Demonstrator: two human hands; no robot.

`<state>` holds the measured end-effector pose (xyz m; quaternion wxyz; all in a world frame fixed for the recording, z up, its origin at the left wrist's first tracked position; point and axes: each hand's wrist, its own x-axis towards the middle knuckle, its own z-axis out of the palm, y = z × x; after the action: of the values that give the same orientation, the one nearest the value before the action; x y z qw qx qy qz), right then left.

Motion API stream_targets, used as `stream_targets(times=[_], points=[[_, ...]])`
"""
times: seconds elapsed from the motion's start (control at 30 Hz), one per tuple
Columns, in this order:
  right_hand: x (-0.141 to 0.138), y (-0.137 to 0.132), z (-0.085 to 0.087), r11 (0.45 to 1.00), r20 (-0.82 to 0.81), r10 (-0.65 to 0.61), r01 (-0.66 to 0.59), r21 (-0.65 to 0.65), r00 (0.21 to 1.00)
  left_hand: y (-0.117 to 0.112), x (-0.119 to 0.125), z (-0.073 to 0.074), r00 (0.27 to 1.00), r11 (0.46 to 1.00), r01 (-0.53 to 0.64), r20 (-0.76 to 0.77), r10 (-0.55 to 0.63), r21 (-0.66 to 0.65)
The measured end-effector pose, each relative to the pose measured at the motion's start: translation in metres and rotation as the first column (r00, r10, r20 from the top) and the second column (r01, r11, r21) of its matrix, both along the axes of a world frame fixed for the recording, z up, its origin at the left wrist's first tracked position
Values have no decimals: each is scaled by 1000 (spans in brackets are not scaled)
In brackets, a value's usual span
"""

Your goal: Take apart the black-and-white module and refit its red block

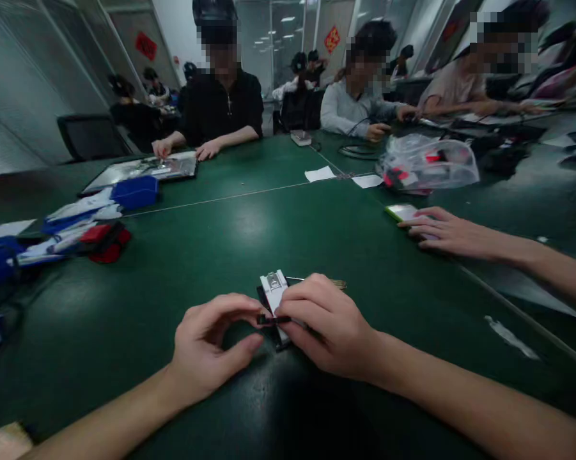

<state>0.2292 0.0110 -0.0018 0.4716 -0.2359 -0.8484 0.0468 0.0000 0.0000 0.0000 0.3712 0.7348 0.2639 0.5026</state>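
Hands, two, bare, nearest the camera, meeting at mid-table on a green table point(230, 223).

Left hand point(208, 354): curled, thumb and forefinger drawn close together at the left end of a small black strip point(273, 319); whether they truly grip it cannot be told, but they touch or nearly touch it.

Right hand point(323, 326): lies over the near part of a small white-and-black device point(274, 289), fingers pressed down across it and closed toward the strip from the right. It covers more of the device than the left hand does and is the nearer of the two to it.

Device: flat on the table between the hands, long axis running away from the person, slightly tilted; white far end with a metal fitting exposed beyond the fingers; the near end hidden under the right hand. The black strip lies crosswise to that axis, pointing at the left hand.

Thin rod or tool point(333, 283): just behind the right hand, partly hidden.

Farther right: another person's hand point(436, 231) resting on a phone point(400, 211).

Farther left: heap of blue, white and red items point(89, 230).

Beyond: clear plastic bag point(429, 163), paper slips point(319, 173), a tray point(141, 171) before a seated person in black.
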Motion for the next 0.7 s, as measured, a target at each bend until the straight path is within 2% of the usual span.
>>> stream_targets(times=[0.1, 0.17, 0.43, 0.6, 0.67, 0.7], points=[[5, 1, 3, 1000, 38, -2, 2, 18, 999, 4, 3, 8, 996, 990, -12, -85, 24, 137], [6, 1, 5, 1000, 33, 15, -15, -9, 999, 5, 4, 10, 992, 985, -9, -125, 31, 173], [5, 5, 5, 973, -34, 136, -140, -182, 990, 10, 1, 3, 963, 989, -22, -262, 61, 149], [8, 7, 2, 959, 1, 204, -199, -203, 979, 16, -2, 5, 949, 981, 67, -316, -6, 182], [10, 8, 4, 963, -7, 199, -196, -183, 980, 18, -4, 4, 937, 986, 42, -348, 16, 159], [10, 9, 5, 967, -16, 189, -189, -171, 982, 18, -4, 2, 929, 992, -6, -366, 53, 128]])
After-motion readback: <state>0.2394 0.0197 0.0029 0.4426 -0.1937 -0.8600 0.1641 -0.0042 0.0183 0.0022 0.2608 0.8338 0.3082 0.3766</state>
